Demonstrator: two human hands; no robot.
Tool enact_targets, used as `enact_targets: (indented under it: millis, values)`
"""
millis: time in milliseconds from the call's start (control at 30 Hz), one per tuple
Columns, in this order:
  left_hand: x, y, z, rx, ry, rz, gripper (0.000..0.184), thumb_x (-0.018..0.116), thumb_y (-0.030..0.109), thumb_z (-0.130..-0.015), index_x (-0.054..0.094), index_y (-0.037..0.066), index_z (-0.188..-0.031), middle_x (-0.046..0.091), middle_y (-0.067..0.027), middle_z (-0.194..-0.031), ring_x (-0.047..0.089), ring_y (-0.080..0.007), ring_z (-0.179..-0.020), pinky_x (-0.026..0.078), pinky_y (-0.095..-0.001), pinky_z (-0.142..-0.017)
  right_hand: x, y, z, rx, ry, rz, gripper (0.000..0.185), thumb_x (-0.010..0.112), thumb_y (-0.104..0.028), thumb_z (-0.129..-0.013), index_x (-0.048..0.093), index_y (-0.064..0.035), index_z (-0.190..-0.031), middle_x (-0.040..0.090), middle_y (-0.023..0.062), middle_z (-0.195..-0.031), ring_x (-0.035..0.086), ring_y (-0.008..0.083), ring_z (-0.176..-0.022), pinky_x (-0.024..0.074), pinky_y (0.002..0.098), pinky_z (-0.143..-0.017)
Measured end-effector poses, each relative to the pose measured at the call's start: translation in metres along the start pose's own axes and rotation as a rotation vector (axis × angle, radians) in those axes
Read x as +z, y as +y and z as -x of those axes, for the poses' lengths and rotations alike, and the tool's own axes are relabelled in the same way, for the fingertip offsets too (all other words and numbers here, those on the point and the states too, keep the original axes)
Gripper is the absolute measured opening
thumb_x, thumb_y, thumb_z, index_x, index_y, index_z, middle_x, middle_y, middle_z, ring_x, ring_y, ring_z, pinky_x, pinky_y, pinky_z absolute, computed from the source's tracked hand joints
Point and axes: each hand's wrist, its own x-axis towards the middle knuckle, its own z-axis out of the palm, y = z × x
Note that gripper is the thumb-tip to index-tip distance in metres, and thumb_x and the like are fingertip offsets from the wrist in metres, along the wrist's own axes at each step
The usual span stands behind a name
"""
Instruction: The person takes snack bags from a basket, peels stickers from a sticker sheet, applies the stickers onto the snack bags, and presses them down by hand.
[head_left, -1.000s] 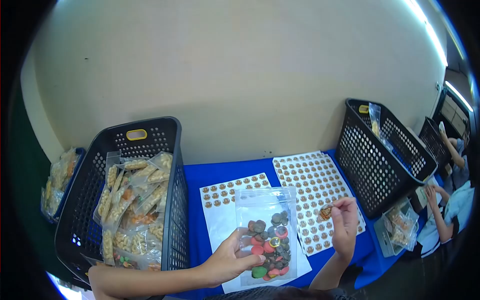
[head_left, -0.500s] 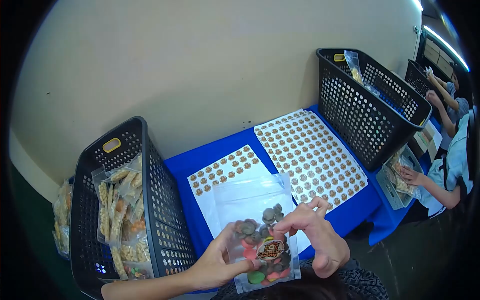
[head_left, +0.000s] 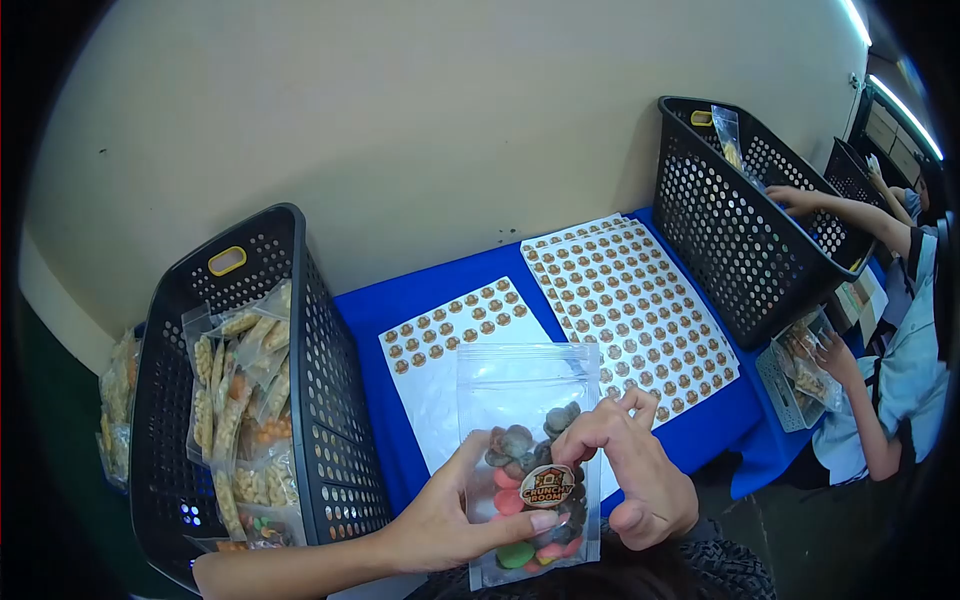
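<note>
A clear zip pouch (head_left: pixel 510 405) of dark, red and green round candies stands upright in front of me. My left hand (head_left: pixel 445 520) is closed on its left side, with the thumb across the front just below the sticker. The round brown sticker (head_left: pixel 547 485) on the pouch reads "Crunchy Room". At the pouch's right side, my right hand (head_left: pixel 635 470) has its bent fingers touching the front above the sticker, while its thumb stays apart. Behind the pouch lies a partly used sticker sheet (head_left: pixel 425 385). To its right is a stack of fuller sticker sheets (head_left: pixel 630 310).
A black basket (head_left: pixel 325 400) holding several snack bags (head_left: pixel 245 400) stands at left. Another black basket (head_left: pixel 720 240) stands at back right on the blue cloth (head_left: pixel 385 300). A co-worker (head_left: pixel 890 400) reaches into it, their other hand at a grey bin (head_left: pixel 785 395) of bags.
The pouch has become more upright and shifted slightly right in view. My right fingers remain against its front. The co-worker's arm now reaches into the right basket.
</note>
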Motion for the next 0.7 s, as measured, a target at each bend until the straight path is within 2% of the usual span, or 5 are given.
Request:
enact_targets:
  millis: [133, 367, 433, 533, 700]
  values:
    - [-0.001, -0.002, -0.001, -0.006, 0.031, -0.031, 0.055, 0.062, 0.013, -0.074, 0.026, -0.003, -0.113, 0.049, -0.0145, -0.101, 0.048, -0.0162, -0.096, 0.039, -0.0290, -0.082, 0.001, -0.004, -0.003, 0.055, -0.014, 0.066, 0.070, 0.014, -0.066, -0.075, 0.043, -0.0044, -0.090, 0.051, 0.0039, -0.081, 0.044, 0.0137, -0.073, 0.0171, 0.0348, -0.077]
    - [-0.002, -0.002, -0.002, 0.010, 0.078, -0.053, 0.049, 0.059, 0.013, -0.076, 0.028, -0.004, -0.110, 0.049, -0.0139, -0.100, 0.048, -0.0166, -0.096, 0.041, -0.0286, -0.079, 0.003, -0.003, -0.006, 0.052, -0.018, 0.066, 0.067, 0.018, -0.065, -0.076, 0.043, -0.0047, -0.089, 0.051, 0.0038, -0.081, 0.044, 0.0138, -0.073, 0.0177, 0.0341, -0.079]
    - [-0.004, -0.003, -0.002, 0.015, 0.085, -0.079, 0.049, 0.059, 0.013, -0.076, 0.028, -0.004, -0.110, 0.049, -0.0140, -0.100, 0.048, -0.0166, -0.096, 0.041, -0.0285, -0.079, -0.001, -0.003, -0.006, -0.002, 0.053, 0.043, 0.045, 0.044, -0.047, -0.078, 0.046, -0.0032, -0.089, 0.046, 0.0047, -0.076, 0.043, 0.0166, -0.075, 0.0195, 0.0347, -0.078]
    - [-0.008, -0.011, -0.004, 0.098, 0.098, -0.107, 0.047, 0.059, 0.014, -0.077, 0.030, -0.006, -0.108, 0.049, -0.0147, -0.100, 0.048, -0.0169, -0.096, 0.040, -0.0289, -0.079, 0.014, 0.012, -0.008, -0.078, 0.558, 0.001, 0.042, 0.054, -0.038, -0.074, 0.042, -0.0015, -0.092, 0.044, 0.0099, -0.087, 0.041, 0.0187, -0.084, 0.0239, 0.0345, -0.082]
    - [-0.009, -0.010, -0.004, 0.139, 0.130, -0.174, 0.048, 0.059, 0.016, -0.077, 0.032, -0.007, -0.108, 0.050, -0.0151, -0.100, 0.049, -0.0172, -0.094, 0.039, -0.0309, -0.081, 0.020, 0.022, -0.011, 0.014, 0.662, -0.213, 0.062, 0.066, -0.030, -0.064, 0.032, 0.0016, -0.104, 0.032, 0.0188, -0.109, 0.036, 0.0239, -0.097, 0.0271, 0.0357, -0.087]
